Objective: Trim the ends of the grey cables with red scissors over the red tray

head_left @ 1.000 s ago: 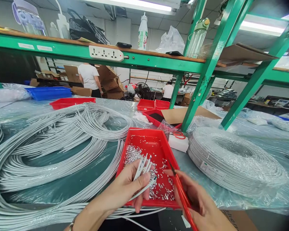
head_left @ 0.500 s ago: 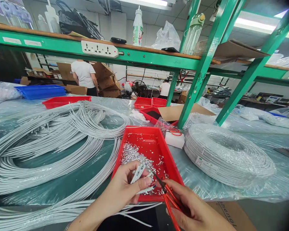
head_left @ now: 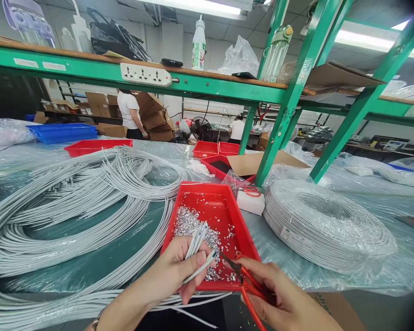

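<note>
My left hand [head_left: 172, 266] is closed around a small bunch of light grey cables [head_left: 197, 240], their cut ends pointing up. Between its thumb and fingers, one separate cable [head_left: 202, 270] angles up to the right and shows a bit of blue at the tip. My right hand [head_left: 279, 292] grips red-handled scissors [head_left: 250, 287], whose dark blades lie close to that tip. Both hands are over the near part of a red tray [head_left: 243, 230], where silvery foil scraps [head_left: 189, 220] are heaped on the left side and scattered elsewhere.
Coiled grey cables [head_left: 89, 234] cover the table's left. At right lies a plastic-wrapped cable roll [head_left: 327, 225], beside a white box [head_left: 250, 202] with another red-handled scissors on it. A green shelf frame [head_left: 207, 87] spans above. A person [head_left: 129, 112] stands in the background.
The scissors' blades have shifted slightly down and right, away from the bunch. My left hand has turned the cables a little, and the single cable's tip now points higher. The background person has moved right.
</note>
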Motion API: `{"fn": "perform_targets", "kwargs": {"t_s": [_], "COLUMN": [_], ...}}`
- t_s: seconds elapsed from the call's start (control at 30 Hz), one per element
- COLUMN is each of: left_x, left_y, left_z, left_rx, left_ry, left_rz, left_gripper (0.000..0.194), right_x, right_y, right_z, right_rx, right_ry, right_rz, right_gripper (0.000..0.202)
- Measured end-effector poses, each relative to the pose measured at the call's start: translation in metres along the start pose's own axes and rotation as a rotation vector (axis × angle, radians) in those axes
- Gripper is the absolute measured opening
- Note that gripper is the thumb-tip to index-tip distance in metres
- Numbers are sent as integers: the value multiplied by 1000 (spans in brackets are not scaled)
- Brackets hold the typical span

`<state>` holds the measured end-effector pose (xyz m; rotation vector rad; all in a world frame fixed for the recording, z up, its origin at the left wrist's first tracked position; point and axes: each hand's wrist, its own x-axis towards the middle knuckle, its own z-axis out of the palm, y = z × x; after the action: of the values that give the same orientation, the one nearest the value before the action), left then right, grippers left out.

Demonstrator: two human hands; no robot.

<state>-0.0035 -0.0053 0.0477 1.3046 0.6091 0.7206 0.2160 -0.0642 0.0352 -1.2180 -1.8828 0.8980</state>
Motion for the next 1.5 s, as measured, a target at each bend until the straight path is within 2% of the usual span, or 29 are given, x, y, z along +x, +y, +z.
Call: {"fn": "perform_targets", "kwargs": {"t_s": [0.1,0.17,0.3,0.43,0.5,0.57,0.7,0.73,0.8,0.87,0.93,1.0,1.13,1.2,1.37,1.43,1.5], "left_x": [-1,-2,-4,-3,-2,0,2,3,3,3,3,3,4,3,1,1,1], "left_y": [1,-2,-8,-10,-10,-10,-9,-10,-10,-11,-11,-12,-12,-10,-12,-18,-28], "left_z": [3,6,11,11,12,13,15,15,14,11,9,7,7,10,15,12,5], "left_rx": [29,85,163,199,203,213,217,211,182,137,91,66,84,97,172,194,195], "left_ry": [2,14,57,90,95,111,172,178,168,131,98,94,132,161,276,310,296], "left_rz": [2,-24,-38,44,56,52,33,34,42,47,42,33,26,16,-24,-40,-72], "left_gripper": [37,38,34,27,27,27,27,26,26,27,29,31,33,35,38,40,44], "right_x": [12,23,43,48,46,43,39,39,41,43,45,45,42,41,44,47,48], "right_y": [-4,-12,-21,-18,-16,-15,-17,-17,-16,-14,-12,-10,-8,-9,-15,-16,-16], "right_z": [12,22,41,51,52,50,46,46,47,50,53,54,55,54,57,57,55], "right_rx": [306,459,782,1339,1433,1339,928,909,1042,1267,1379,1305,945,852,753,728,709], "right_ry": [118,149,80,-21,-64,4,239,265,225,97,9,46,260,320,344,373,380], "right_rz": [30,41,79,262,301,246,142,140,169,228,246,169,13,19,51,53,54], "right_gripper": [32,32,33,32,29,26,27,27,27,25,23,22,21,19,27,30,32]}}
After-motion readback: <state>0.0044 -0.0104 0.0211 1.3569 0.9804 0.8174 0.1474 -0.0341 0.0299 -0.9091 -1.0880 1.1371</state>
